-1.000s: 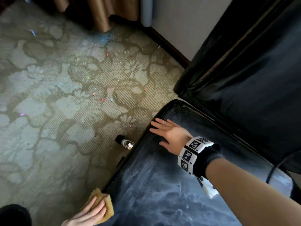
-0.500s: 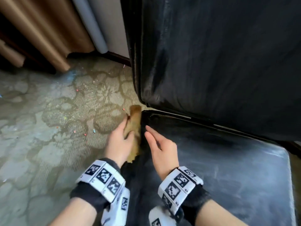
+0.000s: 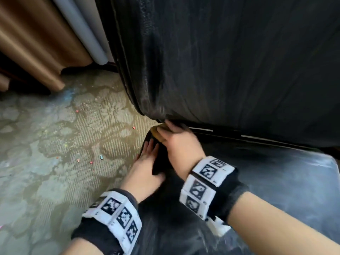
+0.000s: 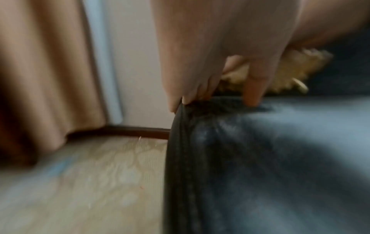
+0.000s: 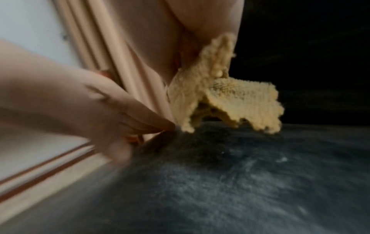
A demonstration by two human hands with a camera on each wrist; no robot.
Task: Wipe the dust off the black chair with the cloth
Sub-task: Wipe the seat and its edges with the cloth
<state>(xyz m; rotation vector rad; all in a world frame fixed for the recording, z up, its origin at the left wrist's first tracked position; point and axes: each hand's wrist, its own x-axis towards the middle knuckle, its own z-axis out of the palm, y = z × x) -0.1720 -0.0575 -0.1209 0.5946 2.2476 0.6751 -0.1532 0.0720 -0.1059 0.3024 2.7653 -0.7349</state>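
Note:
The black chair fills the right of the head view, with its backrest [image 3: 230, 61] upright and its seat [image 3: 285, 184] grey with dust. My right hand [image 3: 174, 138] grips the yellow cloth [image 3: 156, 131] at the seat's back left corner, just under the backrest. In the right wrist view the cloth [image 5: 220, 101] hangs crumpled from my fingers, its lower edge touching the dusty seat [image 5: 230, 182]. My left hand [image 3: 147, 157] lies with straight fingers on the seat's left edge, beside the right hand. Its fingertips [image 4: 192, 95] rest on the seat's seam [image 4: 180, 142], and the cloth [image 4: 290, 74] shows behind them.
Patterned carpet [image 3: 64, 144] with small coloured scraps lies to the left of the chair. A brown curtain [image 3: 36, 43] and a pale wall strip [image 3: 84, 34] stand at the back left, with a dark skirting board [image 4: 130, 131] along the floor.
The cloth has gone from my left hand into my right hand at the seat's back corner. My left hand has drawn back onto the seat's left edge.

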